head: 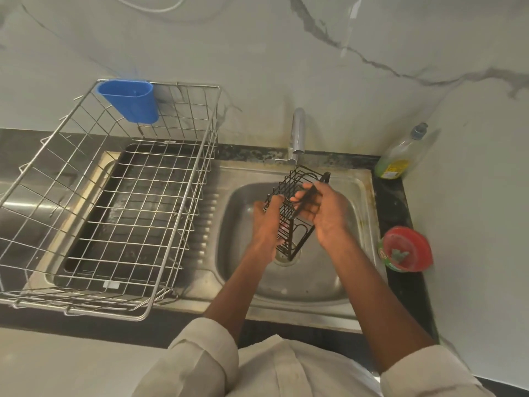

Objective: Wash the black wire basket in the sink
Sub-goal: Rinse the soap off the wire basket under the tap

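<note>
I held the basket point(292, 209) over the sink point(357, 179), right under the tap point(298, 133). It stood almost on end, with its long side going from the tap down to the drain point(284, 257). My left hand point(267, 224) gripped its left side lower down. My right hand point(323, 210) gripped the top edge, nearer the tap. I think turning it would wet the other side.

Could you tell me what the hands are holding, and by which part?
Both hold the basket: left hand on its mesh side, right hand on its upper rim.
</note>
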{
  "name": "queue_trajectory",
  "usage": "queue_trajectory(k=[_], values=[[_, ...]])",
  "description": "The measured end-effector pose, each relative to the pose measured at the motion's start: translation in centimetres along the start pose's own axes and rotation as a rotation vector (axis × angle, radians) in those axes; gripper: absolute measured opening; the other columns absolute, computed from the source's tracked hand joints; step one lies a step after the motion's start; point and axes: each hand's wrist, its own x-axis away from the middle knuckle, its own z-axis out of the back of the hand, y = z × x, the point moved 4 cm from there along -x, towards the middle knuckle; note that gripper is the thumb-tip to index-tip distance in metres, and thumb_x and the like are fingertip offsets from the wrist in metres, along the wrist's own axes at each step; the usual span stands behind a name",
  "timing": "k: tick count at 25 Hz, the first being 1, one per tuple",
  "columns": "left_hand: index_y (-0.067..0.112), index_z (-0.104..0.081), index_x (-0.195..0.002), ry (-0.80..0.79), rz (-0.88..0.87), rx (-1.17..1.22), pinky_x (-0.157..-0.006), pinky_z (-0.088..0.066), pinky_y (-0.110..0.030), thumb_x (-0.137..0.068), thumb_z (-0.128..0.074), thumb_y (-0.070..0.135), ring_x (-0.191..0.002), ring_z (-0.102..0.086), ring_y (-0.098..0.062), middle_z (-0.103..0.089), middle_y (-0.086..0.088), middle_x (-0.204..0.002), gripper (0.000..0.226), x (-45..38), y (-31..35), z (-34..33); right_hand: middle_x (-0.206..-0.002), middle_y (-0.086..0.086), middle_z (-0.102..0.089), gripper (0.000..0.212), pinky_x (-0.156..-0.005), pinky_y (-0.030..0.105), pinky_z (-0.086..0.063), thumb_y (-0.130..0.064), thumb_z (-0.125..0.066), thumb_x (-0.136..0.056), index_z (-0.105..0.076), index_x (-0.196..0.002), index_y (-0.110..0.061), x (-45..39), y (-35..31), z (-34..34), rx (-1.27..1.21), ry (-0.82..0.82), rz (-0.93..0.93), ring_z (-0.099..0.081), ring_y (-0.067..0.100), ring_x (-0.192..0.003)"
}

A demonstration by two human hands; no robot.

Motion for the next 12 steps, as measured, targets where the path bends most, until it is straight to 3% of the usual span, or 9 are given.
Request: queue_trajectory(k=[3,5,9,12], values=[[0.031,-0.061,-0.104,0.06,-0.125,-0.13,-0.106,-0.052,-0.053,-0.1,-0.056,0.063,-0.097,-0.059,-0.006,-0.062,0.017,-0.101,0.032,-0.8,0.5,1.3,-0.076,0.01,-0.074,0.026,-0.066,0.038,-0.062,-0.013,-0.05,-0.106,-0.071,-0.112,0.003,-0.3,-0.8,0.4,0.047,0.009,0.028,-0.076,0.027,-0.073],[0.032,-0.065,-0.095,0.051,-0.142,-0.179,-0.106,-0.051,-0.051,-0.102,-0.053,0.063,-0.098,-0.06,-0.005,-0.065,0.017,-0.101,0.033,-1.5,0.6,2.0,-0.072,0.008,-0.072,0.026,-0.059,0.032,-0.059,-0.012,-0.049,-0.107,-0.072,-0.106,0.001,-0.4,-1.1,0.3,0.082,-0.018,0.035,-0.076,0.026,-0.07],[0.026,-0.072,-0.106,-0.02,-0.094,-0.205,-0.094,-0.052,-0.042,-0.106,-0.049,0.057,-0.103,-0.066,-0.014,-0.074,0.007,-0.108,0.038,-2.5,0.4,2.2,-0.07,0.009,-0.07,0.029,-0.056,0.029,-0.058,-0.013,-0.044,-0.111,-0.07,-0.104,0.001,-0.5,-1.6,-0.4,0.176,-0.102,0.022,-0.075,0.026,-0.068],[0.025,-0.071,-0.119,-0.038,-0.041,-0.212,-0.09,-0.05,-0.04,-0.106,-0.05,0.058,-0.11,-0.066,-0.017,-0.074,0.004,-0.117,0.041,-4.1,-0.4,2.2,-0.067,0.008,-0.067,0.031,-0.053,0.028,-0.054,-0.013,-0.042,-0.112,-0.068,-0.101,-0.002,-1.3,-1.8,-0.6,0.25,-0.076,0.001,-0.072,0.024,-0.063]])
